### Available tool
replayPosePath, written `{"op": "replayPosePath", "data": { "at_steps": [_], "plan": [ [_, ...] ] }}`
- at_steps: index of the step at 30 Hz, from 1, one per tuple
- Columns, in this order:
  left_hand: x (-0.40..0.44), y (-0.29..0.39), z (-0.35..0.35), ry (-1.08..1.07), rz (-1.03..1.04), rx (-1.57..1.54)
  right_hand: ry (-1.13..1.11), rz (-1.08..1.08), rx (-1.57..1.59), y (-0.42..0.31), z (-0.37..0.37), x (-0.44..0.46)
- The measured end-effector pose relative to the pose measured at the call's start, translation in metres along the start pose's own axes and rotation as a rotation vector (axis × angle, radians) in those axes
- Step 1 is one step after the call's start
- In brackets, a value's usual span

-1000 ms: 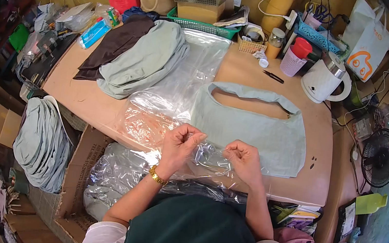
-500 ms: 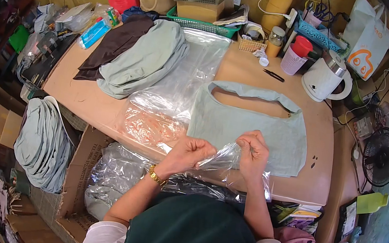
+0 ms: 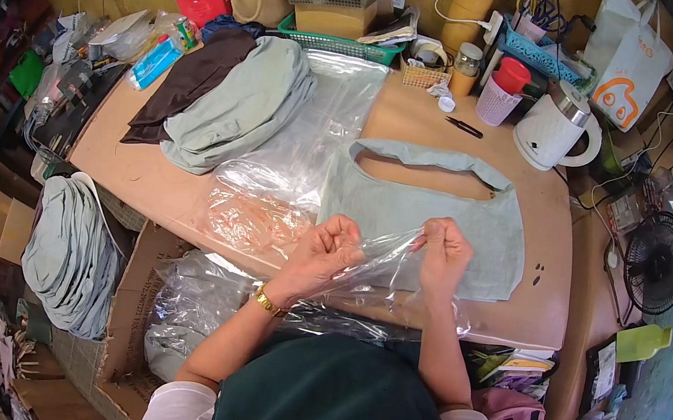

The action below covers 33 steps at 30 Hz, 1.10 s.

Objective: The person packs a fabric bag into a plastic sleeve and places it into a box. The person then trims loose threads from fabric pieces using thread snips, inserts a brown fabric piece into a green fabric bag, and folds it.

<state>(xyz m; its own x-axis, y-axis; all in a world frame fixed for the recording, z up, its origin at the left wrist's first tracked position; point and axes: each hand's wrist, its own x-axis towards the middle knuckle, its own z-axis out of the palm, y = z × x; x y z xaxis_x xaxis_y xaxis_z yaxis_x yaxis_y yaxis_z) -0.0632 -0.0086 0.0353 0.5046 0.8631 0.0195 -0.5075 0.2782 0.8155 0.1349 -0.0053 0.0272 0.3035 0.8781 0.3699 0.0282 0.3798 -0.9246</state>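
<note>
Left hand [image 3: 320, 255] and right hand [image 3: 444, 254], in the head view, are raised over the near part of the table [image 3: 416, 119], a short gap between them. Clear plastic film [image 3: 388, 259] is drawn slantwise across that gap, above the lower part of a pale green fabric shoulder bag [image 3: 405, 206]. Right thumb and fingers are pinched together on a gathered corner of the film; the left fingers are curled, the thumb near them, with film at their tips, though I cannot tell how firmly they grip it. A gold wristwatch [image 3: 270, 302] circles the left wrist.

The shoulder bag lies flat, its broad handle loop towards the far side of the table. Just left of it are flat clear plastic sleeves [image 3: 338, 104], and on their left side rests a folded pale green cloth [image 3: 240, 104], overlapping a dark brown cloth [image 3: 187, 88]. Beyond the handle lie black thread snips [image 3: 464, 127], with a white electric kettle [image 3: 552, 136] to their right. Down at the left, off the table, a heap of pale green fabric [image 3: 66, 259] stands near an open cardboard box [image 3: 133, 302] holding more clear plastic
</note>
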Motion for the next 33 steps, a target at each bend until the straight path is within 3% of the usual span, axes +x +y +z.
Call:
{"op": "replayPosePath", "data": {
  "at_steps": [2, 4, 5, 6, 7, 8, 10, 11, 13, 14, 15, 16, 17, 19, 20, 22, 24, 25, 27, 28, 30, 32, 33],
  "plan": [
    [-0.001, 0.006, 0.005, -0.058, -0.123, 0.168, 0.066, 0.008, 0.058, -0.009, -0.004, 0.001],
    [0.003, 0.008, 0.000, -0.115, -0.241, 0.335, -0.165, 0.304, 0.237, -0.015, -0.017, -0.001],
    [0.008, 0.008, -0.011, -0.020, -0.070, 0.439, -0.168, 0.302, 0.237, -0.022, -0.020, -0.001],
    [0.012, 0.009, -0.020, 0.080, 0.102, 0.538, -0.412, 0.368, 0.180, -0.030, -0.023, -0.002],
    [0.015, 0.016, -0.021, 0.088, 0.106, 0.536, -0.659, 0.430, 0.122, -0.035, -0.025, -0.002],
    [0.019, 0.027, -0.021, 0.175, 0.126, 0.326, -0.670, 0.429, 0.123, -0.037, -0.028, -0.002],
    [0.024, 0.054, -0.023, 0.272, 0.164, 0.115, -1.232, 0.151, -0.057, -0.040, -0.034, 0.001],
    [0.024, 0.069, -0.027, 0.375, 0.197, 0.090, -1.251, 0.145, -0.054, -0.043, -0.035, 0.003],
    [0.026, 0.096, -0.045, 0.495, 0.244, 0.059, -1.477, -0.169, 0.193, -0.050, -0.036, 0.006],
    [0.028, 0.111, -0.059, 0.570, 0.385, 0.117, -1.497, -0.172, 0.199, -0.051, -0.040, 0.005],
    [0.026, 0.118, -0.067, 0.643, 0.524, 0.178, -1.470, -0.122, 0.305, -0.052, -0.046, 0.002],
    [0.024, 0.118, -0.069, 0.655, 0.533, 0.178, -1.439, -0.070, 0.407, -0.052, -0.048, 0.001],
    [0.025, 0.117, -0.069, 0.612, 0.573, 0.412, -1.449, -0.073, 0.412, -0.052, -0.044, 0.001],
    [0.030, 0.103, -0.053, 0.523, 0.680, 0.837, -0.649, 0.240, 0.319, -0.055, -0.032, -0.006],
    [0.034, 0.089, -0.034, 0.475, 0.753, 1.027, -0.543, 0.254, 0.384, -0.059, -0.014, -0.007],
    [0.028, 0.078, 0.002, 0.322, 0.679, 1.249, -0.427, 0.259, 0.443, -0.058, 0.020, -0.004],
    [0.033, 0.068, 0.010, 0.273, 0.674, 1.173, -0.609, 0.266, 0.117, -0.034, 0.036, -0.004],
    [0.035, 0.066, 0.010, 0.235, 0.669, 1.102, -0.605, 0.261, 0.117, -0.027, 0.034, -0.006],
    [0.034, 0.068, -0.004, 0.254, 0.595, 1.038, -0.675, 0.503, 0.310, -0.015, 0.029, -0.012],
    [0.032, 0.070, -0.007, 0.256, 0.468, 0.899, -0.681, 0.505, 0.309, -0.011, 0.031, -0.011],
    [0.029, 0.069, -0.012, 0.254, 0.336, 0.758, -0.313, 0.173, 0.315, -0.005, 0.033, -0.009],
    [0.028, 0.065, -0.017, -0.018, 0.173, 0.819, -0.228, 0.144, 0.269, -0.002, 0.027, 0.000],
    [0.027, 0.066, -0.018, -0.021, 0.170, 0.818, -0.149, 0.112, 0.221, -0.001, 0.021, 0.004]
  ]
}}
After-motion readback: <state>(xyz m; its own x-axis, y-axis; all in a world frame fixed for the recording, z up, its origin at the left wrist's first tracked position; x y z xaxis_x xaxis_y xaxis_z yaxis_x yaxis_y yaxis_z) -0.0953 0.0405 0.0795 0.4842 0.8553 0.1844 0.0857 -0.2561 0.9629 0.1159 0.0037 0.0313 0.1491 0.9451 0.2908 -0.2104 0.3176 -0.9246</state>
